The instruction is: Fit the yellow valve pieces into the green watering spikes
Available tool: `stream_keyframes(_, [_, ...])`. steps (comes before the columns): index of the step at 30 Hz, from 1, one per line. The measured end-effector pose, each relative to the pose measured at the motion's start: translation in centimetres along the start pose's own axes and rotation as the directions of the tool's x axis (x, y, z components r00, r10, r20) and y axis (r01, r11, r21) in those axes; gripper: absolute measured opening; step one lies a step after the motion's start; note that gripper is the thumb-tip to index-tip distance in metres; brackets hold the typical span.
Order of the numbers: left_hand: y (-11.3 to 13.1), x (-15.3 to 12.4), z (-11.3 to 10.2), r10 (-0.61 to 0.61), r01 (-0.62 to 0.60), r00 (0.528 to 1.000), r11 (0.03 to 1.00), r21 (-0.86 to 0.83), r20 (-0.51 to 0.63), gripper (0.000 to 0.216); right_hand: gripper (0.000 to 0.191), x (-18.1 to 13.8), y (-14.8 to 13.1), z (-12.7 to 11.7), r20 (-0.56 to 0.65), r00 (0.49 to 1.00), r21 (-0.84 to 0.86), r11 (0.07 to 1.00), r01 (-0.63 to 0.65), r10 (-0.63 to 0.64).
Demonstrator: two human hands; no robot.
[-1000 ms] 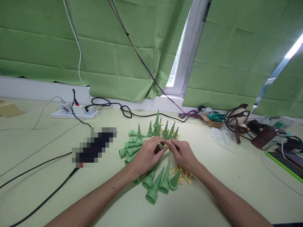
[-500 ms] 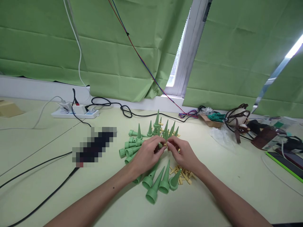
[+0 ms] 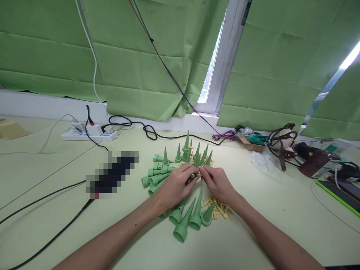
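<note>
My left hand (image 3: 176,183) is closed round a green plastic spike (image 3: 192,175); most of it is hidden by the fingers. My right hand (image 3: 218,182) pinches a small yellow plastic piece (image 3: 199,173), held against the fingers of the left. The two hands meet fingertip to fingertip above the table. Behind them several green spikes (image 3: 187,144) stand upright, with yellow pieces among them. More green spikes (image 3: 184,225) lie in front of and left of my left hand. Under my right wrist is a pile of loose yellow pieces (image 3: 218,208).
A power strip (image 3: 90,135) with plugs lies at the back left, and a black cable (image 3: 168,135) runs along the wall. A blurred dark object (image 3: 112,174) rests left of the spikes. To the right are a plastic bag (image 3: 263,161), a brown bag (image 3: 312,165) and phones (image 3: 341,195).
Both hands have shifted slightly right and down, and the fingertips have closed together around the small yellow piece. The spikes and piles on the table stay as they were.
</note>
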State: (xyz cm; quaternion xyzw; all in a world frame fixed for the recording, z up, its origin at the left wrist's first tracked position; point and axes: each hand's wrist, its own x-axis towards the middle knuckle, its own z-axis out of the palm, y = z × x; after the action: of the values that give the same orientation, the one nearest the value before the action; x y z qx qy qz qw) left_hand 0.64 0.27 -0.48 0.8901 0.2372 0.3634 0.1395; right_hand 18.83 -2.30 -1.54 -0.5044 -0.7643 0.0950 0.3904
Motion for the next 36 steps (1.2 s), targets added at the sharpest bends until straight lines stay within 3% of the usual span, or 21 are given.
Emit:
stream_keyframes(9, [0.05,0.04,-0.08,0.023,-0.023,1.000,1.000,0.007,-0.017,0.014,0.044,0.06,-0.17,-0.12,0.000,1.000,0.000,1.000,-0.021,0.021])
stream_keyframes(20, [-0.23,0.09,0.06,0.003,-0.002,0.991,1.000,0.007,-0.134,0.010,0.016,-0.16,-0.83,-0.51,-0.005,1.000,0.171,0.985,-0.005,0.006])
stream_keyframes(36, [-0.13,0.03,0.12,0.015,-0.014,0.997,1.000,0.008,-0.072,0.011,0.020,-0.16,-0.37,-0.27,0.005,1.000,0.108,0.994,0.022,-0.022])
